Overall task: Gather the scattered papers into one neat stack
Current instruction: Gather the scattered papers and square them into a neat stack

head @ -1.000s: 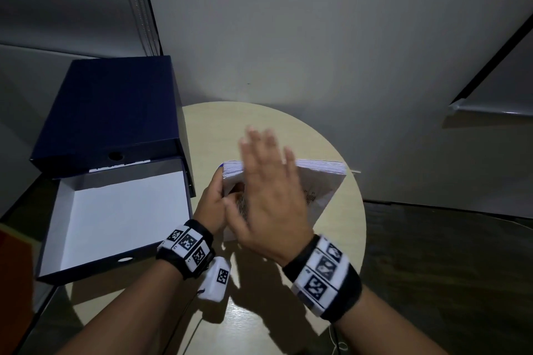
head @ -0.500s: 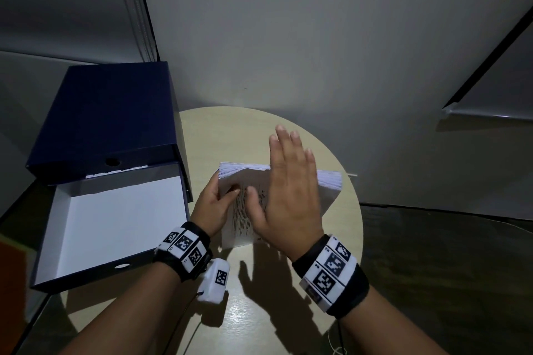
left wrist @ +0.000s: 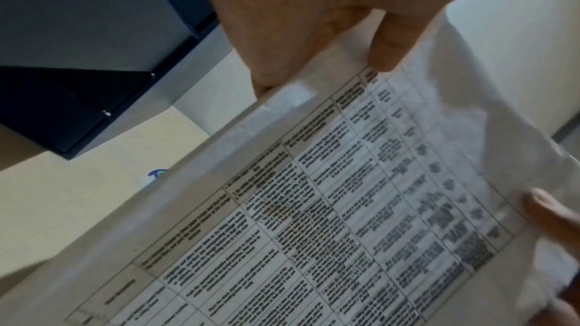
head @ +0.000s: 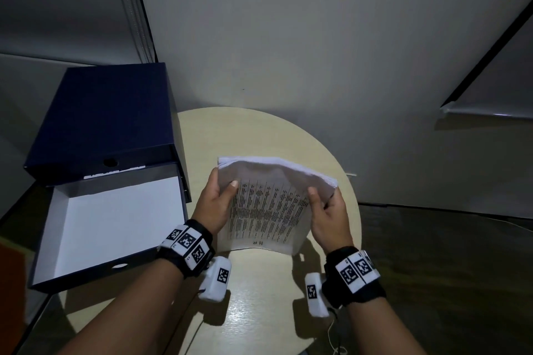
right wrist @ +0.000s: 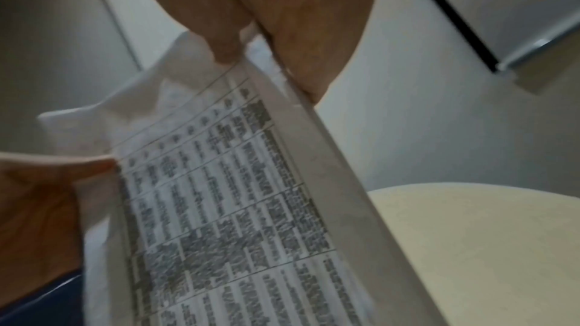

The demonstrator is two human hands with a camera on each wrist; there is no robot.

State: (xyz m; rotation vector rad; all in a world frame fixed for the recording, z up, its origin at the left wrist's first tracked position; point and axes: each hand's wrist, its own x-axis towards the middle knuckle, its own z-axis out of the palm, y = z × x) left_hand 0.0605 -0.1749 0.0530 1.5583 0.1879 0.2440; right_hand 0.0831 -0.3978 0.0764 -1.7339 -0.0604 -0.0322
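A thick stack of printed papers [head: 268,204] stands tilted on its lower edge on the round beige table [head: 259,130]; its top sheet carries a table of text. My left hand [head: 215,204] grips the stack's left edge, thumb on the front. My right hand [head: 327,207] grips the right edge, thumb on the printed face. In the left wrist view the papers [left wrist: 329,207] run diagonally under my left hand [left wrist: 313,41]. In the right wrist view my right hand [right wrist: 267,34] pinches the papers [right wrist: 235,195] at their edge.
An open dark blue box file [head: 95,219] with a white inside lies at the table's left, its lid [head: 106,115] raised behind it. A grey wall stands behind the table. A dark floor lies to the right.
My right hand has left the flat position over the stack's face and moved to the right edge, where it now grips. The stack now shows its printed face, held at both sides.
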